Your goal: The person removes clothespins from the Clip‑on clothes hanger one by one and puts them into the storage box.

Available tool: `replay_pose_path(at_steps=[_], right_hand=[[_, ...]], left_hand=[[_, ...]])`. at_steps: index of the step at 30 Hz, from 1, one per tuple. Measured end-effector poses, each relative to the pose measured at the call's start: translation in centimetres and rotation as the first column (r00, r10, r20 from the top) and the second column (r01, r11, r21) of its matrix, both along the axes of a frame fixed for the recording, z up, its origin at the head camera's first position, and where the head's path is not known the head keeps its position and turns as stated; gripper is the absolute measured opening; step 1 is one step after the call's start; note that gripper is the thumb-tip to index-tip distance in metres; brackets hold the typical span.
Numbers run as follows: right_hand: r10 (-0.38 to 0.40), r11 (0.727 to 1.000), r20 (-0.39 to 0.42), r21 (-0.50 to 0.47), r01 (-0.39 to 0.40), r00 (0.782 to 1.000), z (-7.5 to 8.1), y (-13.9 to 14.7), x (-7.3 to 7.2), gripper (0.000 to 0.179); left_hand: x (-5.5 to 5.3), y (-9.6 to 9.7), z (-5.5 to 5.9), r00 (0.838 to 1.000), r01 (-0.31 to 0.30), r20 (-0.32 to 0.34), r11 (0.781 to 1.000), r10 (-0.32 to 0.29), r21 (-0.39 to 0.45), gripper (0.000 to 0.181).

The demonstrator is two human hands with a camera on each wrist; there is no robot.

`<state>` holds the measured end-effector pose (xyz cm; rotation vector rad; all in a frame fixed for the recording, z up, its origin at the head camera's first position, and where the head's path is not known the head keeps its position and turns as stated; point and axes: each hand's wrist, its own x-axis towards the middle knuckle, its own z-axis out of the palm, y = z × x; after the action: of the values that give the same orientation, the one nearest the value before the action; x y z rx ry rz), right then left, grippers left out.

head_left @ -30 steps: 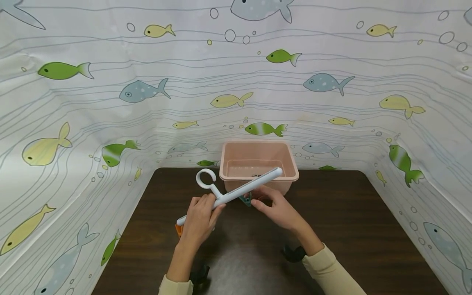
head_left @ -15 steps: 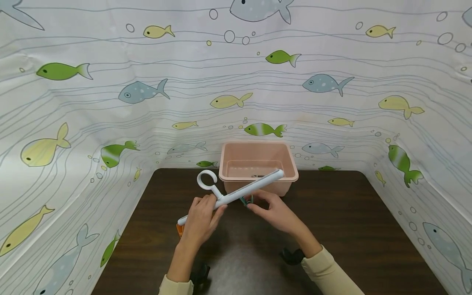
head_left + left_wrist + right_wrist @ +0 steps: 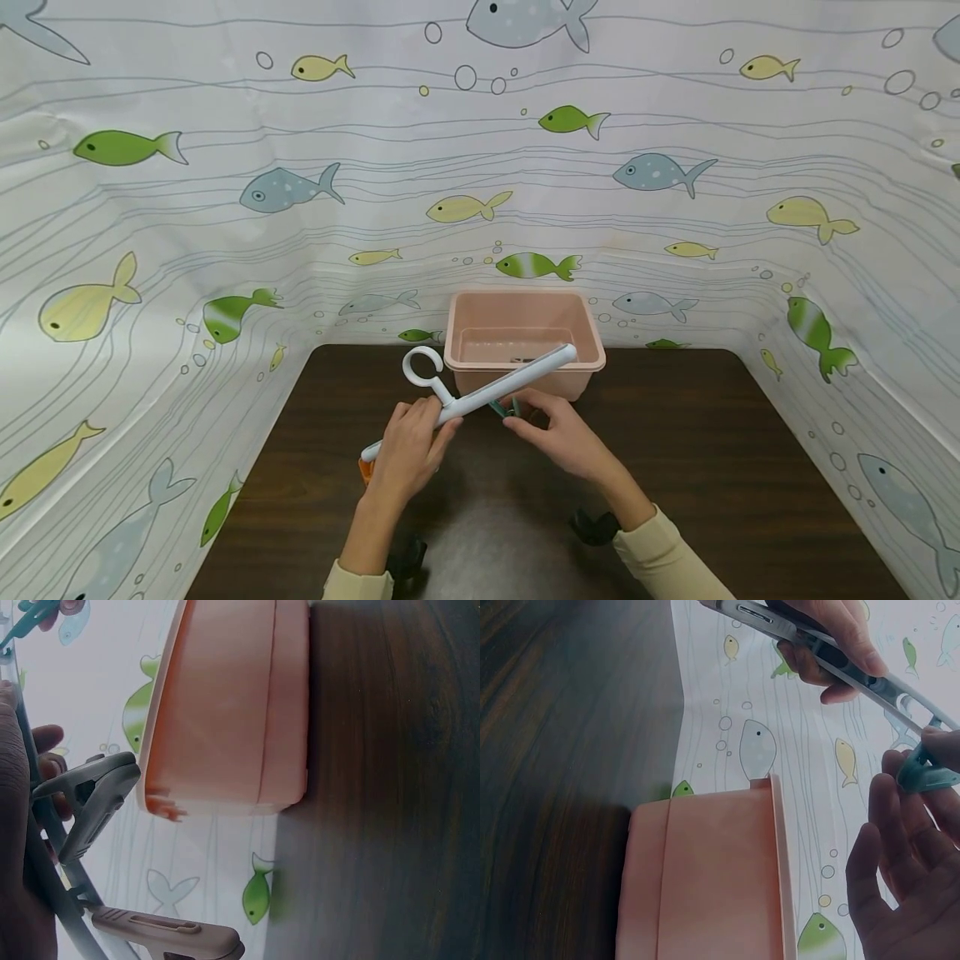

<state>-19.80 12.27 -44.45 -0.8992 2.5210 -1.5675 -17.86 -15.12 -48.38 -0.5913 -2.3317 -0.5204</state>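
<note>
A white hanger (image 3: 513,379) with a round hook slants up to the right above the table. My left hand (image 3: 411,442) grips it near the middle. My right hand (image 3: 555,429) pinches a teal clip (image 3: 506,407) at the underside of its right half. In the right wrist view, the thumb and fingertips meet on the teal clip (image 3: 926,774), at the hanger bar. A grey clip (image 3: 90,787) hangs from the bar beside the left hand. Farther along is another clip (image 3: 169,931), orange in the head view; the left hand partly hides it there.
A pink plastic bin (image 3: 525,307) stands at the back of the dark wooden table (image 3: 697,433), just behind the hanger. Something small and dark lies inside it. A white sheet printed with fish (image 3: 465,142) surrounds the table on the back and sides.
My right hand shifts slightly and the teal clip turns a little in its fingers, its two arms showing more. The left hand and hanger stay nearly still.
</note>
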Motion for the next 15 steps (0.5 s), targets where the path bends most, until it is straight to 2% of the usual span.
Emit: replay_pose_path(at_steps=[15], right_hand=[[-0.016,1.0,-0.001,-0.027,0.016,1.0,0.13,-0.33,0.52,0.017]], left_hand=[[0.14,0.02,-0.18,0.999,-0.014,0.029,1.0,0.014,-0.011,0.056]])
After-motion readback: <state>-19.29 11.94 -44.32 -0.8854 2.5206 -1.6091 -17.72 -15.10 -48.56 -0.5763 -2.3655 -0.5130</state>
